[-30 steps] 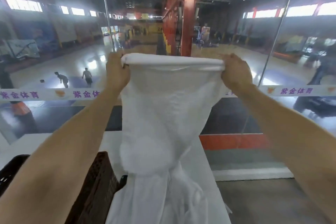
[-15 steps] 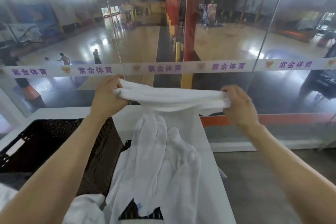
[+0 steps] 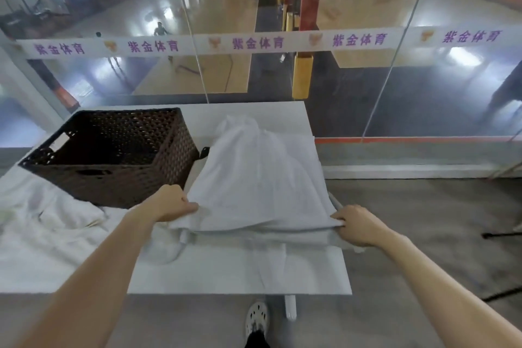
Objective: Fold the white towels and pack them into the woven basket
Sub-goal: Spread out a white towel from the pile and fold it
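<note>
Change: towel was held up high in front of the glass a sec ago; now brought down & laid over the table, view tipped downward w/ it. Hands have dropped from chest height to the near edge of the cloth.
Table: white, centre of frame, near edge toward bottom. Bare strip of top betw. the towel and the near edge.
Towel in hand: centre-right of frame, draped on the table, far end humped up, not flat yet. Near edge pulled taut betw. both hands; some cloth bunched under it at lower left.
Other towels: loose white heap, left of frame, beside & in front of basket. Unfolded.
Basket: dark woven, left-centre, on the table, just left of the towel. Looks empty inside as far as can be seen.
Left hand: clamped on near-left corner of the towel, thumb on top, just in front of basket's near-right corner.
Right hand: fingers pinched on near-right corner, at the table's right edge.
Grip vs towel: cloth runs away from both hands toward top of frame; hands sit at its 2 near corners, rest unsupported by them.
Progress: early, prob. Nothing packed, no finished fold visible. Left: flatten, fold this one, put in basket, then the heap.
</note>
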### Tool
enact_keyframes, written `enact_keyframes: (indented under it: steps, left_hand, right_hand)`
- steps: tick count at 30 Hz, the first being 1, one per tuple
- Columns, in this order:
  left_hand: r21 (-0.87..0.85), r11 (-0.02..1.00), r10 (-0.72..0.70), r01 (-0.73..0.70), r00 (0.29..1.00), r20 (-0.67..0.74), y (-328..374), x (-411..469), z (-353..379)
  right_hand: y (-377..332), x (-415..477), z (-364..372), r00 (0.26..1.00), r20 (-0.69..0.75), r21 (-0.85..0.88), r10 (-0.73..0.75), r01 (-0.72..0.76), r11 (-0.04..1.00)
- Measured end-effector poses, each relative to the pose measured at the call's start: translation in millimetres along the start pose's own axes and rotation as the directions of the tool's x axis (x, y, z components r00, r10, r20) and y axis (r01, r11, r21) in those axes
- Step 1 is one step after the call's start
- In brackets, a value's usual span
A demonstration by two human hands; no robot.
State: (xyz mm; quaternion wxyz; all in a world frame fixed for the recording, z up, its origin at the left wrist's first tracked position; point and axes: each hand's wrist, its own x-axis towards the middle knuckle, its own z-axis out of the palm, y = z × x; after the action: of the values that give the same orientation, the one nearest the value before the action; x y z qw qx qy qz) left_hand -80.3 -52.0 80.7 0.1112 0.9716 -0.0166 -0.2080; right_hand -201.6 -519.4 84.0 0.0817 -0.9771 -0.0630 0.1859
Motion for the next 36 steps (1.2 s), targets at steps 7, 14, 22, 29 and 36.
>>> enact_keyframes:
  steps: [7,14,22,29,36]
  left_hand:
    - [-0.178,0.953,-0.18,0.246,0.929,0.323,9.3,-24.2,-18.4]
    - [-0.303,0.924,-0.104,0.232,0.916,0.387,31.1,26.4,-68.0]
    - [-0.482,0.876,-0.112,0.021,0.98,-0.162,46.8,189.6,-108.1]
    - [-0.373,0.898,-0.165,0.233,0.965,0.206,-0.3,220.8,43.7]
    - [-0.239,0.871,-0.318,0.428,0.865,0.388,-46.6,190.0,140.5]
  right_hand:
    - [-2.4,-5.6,-34.5,0.956,0.292,0.217,-0.013,-0.053,0.975]
    - [17.9,54.6,-71.7,0.893,0.442,0.162,0.087,-0.175,0.971]
    - [91.2,205.3,-104.6,0.806,-0.325,0.383,0.495,-0.366,0.848]
    - [88.6,202.7,77.4,0.809,0.168,0.387,0.564,-0.58,0.717]
    - [59.8,168.5,167.8,0.655,0.276,0.42,0.703,-0.74,0.525]
